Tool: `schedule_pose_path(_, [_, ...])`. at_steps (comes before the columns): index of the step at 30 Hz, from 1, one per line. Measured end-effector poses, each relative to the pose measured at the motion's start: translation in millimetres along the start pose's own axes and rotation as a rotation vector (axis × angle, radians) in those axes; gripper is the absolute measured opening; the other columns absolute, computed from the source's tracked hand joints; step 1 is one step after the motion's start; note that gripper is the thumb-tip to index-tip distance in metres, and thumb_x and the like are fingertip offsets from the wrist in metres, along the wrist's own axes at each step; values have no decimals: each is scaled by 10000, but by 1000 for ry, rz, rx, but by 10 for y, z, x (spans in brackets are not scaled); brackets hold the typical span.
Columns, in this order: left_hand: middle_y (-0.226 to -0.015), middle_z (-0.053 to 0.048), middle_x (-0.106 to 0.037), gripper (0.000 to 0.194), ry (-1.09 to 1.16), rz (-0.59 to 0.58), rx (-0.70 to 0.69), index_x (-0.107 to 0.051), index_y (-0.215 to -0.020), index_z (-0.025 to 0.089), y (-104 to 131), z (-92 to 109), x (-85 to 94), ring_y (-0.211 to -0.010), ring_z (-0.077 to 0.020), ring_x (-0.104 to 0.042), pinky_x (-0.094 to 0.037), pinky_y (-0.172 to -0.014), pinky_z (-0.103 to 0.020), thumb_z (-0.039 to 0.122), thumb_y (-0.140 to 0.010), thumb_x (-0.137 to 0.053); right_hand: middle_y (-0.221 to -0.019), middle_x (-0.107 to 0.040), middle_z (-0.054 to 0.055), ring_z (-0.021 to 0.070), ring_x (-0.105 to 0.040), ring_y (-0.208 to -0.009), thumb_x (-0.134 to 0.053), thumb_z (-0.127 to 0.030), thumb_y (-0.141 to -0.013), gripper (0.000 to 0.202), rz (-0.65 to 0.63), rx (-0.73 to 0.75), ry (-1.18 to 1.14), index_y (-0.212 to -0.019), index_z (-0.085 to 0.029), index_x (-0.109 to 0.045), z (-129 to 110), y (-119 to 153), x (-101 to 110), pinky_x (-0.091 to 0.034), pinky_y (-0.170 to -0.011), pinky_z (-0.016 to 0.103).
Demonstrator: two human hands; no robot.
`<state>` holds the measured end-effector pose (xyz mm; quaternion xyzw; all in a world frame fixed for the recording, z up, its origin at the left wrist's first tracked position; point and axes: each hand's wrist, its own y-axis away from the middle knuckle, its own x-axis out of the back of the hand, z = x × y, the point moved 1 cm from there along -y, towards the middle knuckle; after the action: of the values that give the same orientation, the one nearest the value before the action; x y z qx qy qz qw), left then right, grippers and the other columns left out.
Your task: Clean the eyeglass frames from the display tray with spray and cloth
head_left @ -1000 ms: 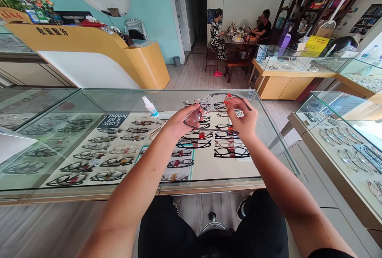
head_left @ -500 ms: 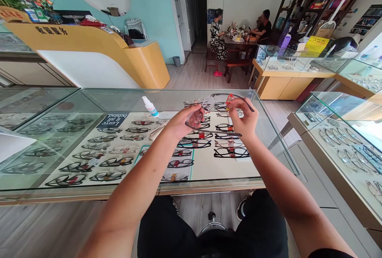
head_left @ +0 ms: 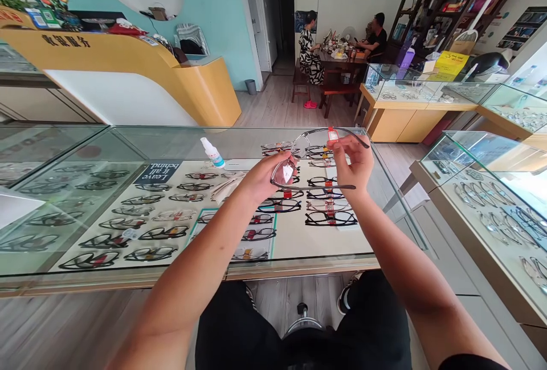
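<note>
My left hand (head_left: pixel 265 177) is closed on a pair of thin-rimmed eyeglasses (head_left: pixel 308 187) at the lens end, its fingertips partly hidden behind the rim. The glasses are held up over a glass display counter, temples unfolded and pointing right. Around the far temple sits a small red-and-white tag (head_left: pixel 333 135). My right hand (head_left: pixel 355 166) pinches at this tag with thumb and fingertips, and the near temple tip reaches close to its palm. A folded beige cloth (head_left: pixel 226 187) lies just left of my left hand, partly covered by my forearm.
The glass counter (head_left: pixel 294 264) holds rows of spectacle frames (head_left: pixel 331 219). A white spray bottle (head_left: pixel 212 153) with a blue band stands toward the far edge. Another display case (head_left: pixel 482 210) is on the right. Two people sit at a table (head_left: pixel 337 61) in the back.
The glasses have shifted slightly right and turned a little, so the near lens now shows a bright reflection. The tag's white face shows more clearly, and my right hand has moved slightly right.
</note>
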<state>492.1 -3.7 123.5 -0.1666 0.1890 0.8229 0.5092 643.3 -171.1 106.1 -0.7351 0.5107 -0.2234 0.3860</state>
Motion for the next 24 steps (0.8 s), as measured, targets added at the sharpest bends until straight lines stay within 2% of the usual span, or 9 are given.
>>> schedule_pose_path(4, [-799,-25,-740,297,12,23,4,-747,-838,168,-4,36,27,-675,-151,-713,-477,-520,-237,347,-808,-982,-1086,-791,45,232,-846,-930,-668,-393,-1118,90,-46,52,83,-1146,-318,-710,-71,14,5,-727,-858,447])
schedule_pose_path(10, [-790,-21,-730,313,-2,12,23,-749,-838,161,-9,28,33,-662,-148,-716,-497,-515,-236,361,-808,-988,-1153,-857,42,231,-862,-929,-659,-338,-1106,191,-46,96,162,-1258,-333,-775,-113,23,18,-743,-855,446])
schedule_pose_path(14, [-804,-20,-739,317,4,-18,16,-726,-813,172,4,-1,-10,-662,-138,-712,-499,-518,-225,354,-818,-985,-1149,-878,33,224,-862,-896,-647,-288,-1098,187,-30,128,167,-1200,-333,-797,-124,13,21,-741,-846,436])
schedule_pose_path(17, [-799,-18,-731,312,16,-23,29,-724,-809,169,12,-22,-37,-666,-144,-720,-491,-495,-222,335,-810,-988,-1070,-881,33,232,-864,-926,-632,-290,-1099,169,-20,144,171,-1115,-321,-797,-148,10,20,-734,-860,424])
schedule_pose_path(24, [-768,-28,-728,274,24,-61,24,-742,-822,166,3,-60,-33,-669,-149,-721,-506,-494,-219,324,-850,-964,-938,-841,34,244,-832,-885,-607,-310,-1077,179,10,75,135,-1021,-298,-776,-135,10,14,-703,-845,441])
